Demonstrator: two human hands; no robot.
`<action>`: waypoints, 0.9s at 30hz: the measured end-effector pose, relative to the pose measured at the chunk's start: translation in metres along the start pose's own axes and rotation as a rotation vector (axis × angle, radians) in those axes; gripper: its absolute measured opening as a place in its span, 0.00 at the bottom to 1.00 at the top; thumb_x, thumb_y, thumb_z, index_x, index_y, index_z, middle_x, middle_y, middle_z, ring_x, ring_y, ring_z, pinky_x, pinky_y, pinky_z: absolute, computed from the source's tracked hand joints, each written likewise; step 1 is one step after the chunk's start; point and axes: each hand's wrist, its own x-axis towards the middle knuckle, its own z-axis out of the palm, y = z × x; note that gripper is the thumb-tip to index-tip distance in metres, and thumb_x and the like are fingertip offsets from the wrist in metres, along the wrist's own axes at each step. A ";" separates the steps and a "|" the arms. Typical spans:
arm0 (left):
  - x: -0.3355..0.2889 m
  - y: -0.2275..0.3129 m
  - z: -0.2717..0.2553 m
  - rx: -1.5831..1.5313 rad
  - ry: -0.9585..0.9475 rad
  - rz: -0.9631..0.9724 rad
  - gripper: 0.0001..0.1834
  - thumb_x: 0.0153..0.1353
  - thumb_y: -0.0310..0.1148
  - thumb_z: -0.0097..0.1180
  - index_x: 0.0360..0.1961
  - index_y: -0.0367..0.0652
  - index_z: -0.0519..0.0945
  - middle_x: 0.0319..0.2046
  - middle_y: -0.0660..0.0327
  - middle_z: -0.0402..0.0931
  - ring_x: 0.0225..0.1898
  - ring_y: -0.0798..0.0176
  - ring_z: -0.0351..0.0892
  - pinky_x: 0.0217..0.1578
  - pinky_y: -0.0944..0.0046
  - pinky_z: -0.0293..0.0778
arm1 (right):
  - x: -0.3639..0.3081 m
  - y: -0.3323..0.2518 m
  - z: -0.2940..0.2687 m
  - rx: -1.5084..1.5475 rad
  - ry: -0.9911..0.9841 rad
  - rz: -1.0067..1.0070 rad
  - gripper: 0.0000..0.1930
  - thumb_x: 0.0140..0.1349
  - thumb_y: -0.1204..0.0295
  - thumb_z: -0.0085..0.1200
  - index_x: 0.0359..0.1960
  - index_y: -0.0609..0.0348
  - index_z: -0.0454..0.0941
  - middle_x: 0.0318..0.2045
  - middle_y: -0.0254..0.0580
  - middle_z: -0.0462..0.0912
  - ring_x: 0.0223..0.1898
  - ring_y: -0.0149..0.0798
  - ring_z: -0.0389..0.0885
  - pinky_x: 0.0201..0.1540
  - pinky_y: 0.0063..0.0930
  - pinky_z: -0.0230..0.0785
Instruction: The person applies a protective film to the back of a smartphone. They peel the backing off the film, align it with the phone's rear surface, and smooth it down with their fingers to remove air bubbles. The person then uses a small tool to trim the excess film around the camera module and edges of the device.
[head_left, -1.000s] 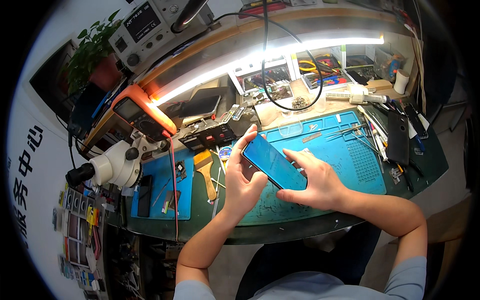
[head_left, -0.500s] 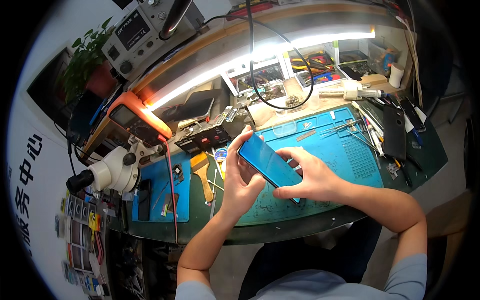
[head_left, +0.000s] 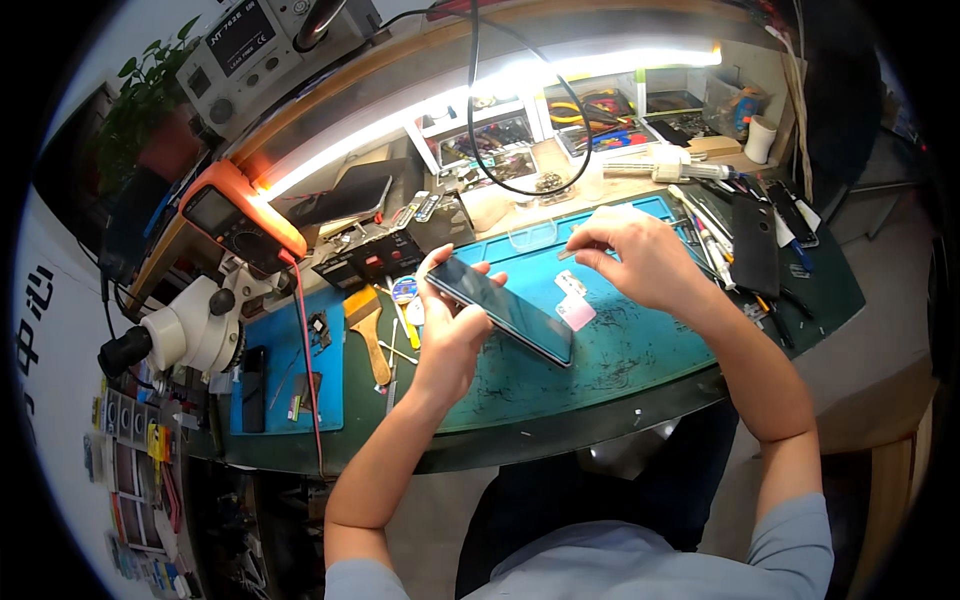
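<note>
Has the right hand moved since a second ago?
Yes. Judged against the blue mat, the right hand has moved toward the mat's far edge, having let go of the phone.

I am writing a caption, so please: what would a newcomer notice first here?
Probably the glaring tube lamp across the back of the workbench. Near the centre, the left hand's fingers hold a smartphone over a blue mat; an orange multimeter sits at the back left.
</note>
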 end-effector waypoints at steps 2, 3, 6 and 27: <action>0.004 0.001 -0.001 -0.017 0.052 -0.048 0.41 0.53 0.20 0.46 0.69 0.53 0.51 0.59 0.46 0.62 0.62 0.47 0.71 0.55 0.48 0.75 | -0.002 0.016 0.001 -0.060 -0.116 -0.113 0.14 0.59 0.63 0.64 0.46 0.51 0.82 0.40 0.42 0.85 0.51 0.45 0.81 0.50 0.39 0.74; 0.006 0.003 -0.002 -0.028 0.077 -0.074 0.40 0.52 0.19 0.44 0.69 0.52 0.52 0.58 0.45 0.62 0.61 0.46 0.72 0.54 0.48 0.75 | -0.003 0.016 0.007 -0.129 -0.197 -0.113 0.15 0.59 0.63 0.64 0.46 0.51 0.82 0.42 0.41 0.83 0.53 0.46 0.79 0.52 0.40 0.73; 0.006 0.010 -0.009 -0.027 0.145 -0.107 0.38 0.53 0.20 0.41 0.68 0.50 0.52 0.54 0.46 0.64 0.57 0.47 0.74 0.53 0.47 0.75 | 0.005 -0.003 0.012 -0.237 -0.415 -0.086 0.18 0.56 0.62 0.66 0.47 0.51 0.81 0.47 0.42 0.79 0.51 0.48 0.79 0.51 0.40 0.74; 0.008 -0.001 -0.022 -0.160 0.198 -0.146 0.36 0.54 0.18 0.44 0.64 0.50 0.53 0.44 0.52 0.69 0.49 0.50 0.78 0.54 0.43 0.75 | -0.069 -0.040 0.072 0.063 0.388 -0.281 0.07 0.55 0.75 0.65 0.31 0.56 0.77 0.29 0.38 0.80 0.27 0.42 0.82 0.29 0.32 0.75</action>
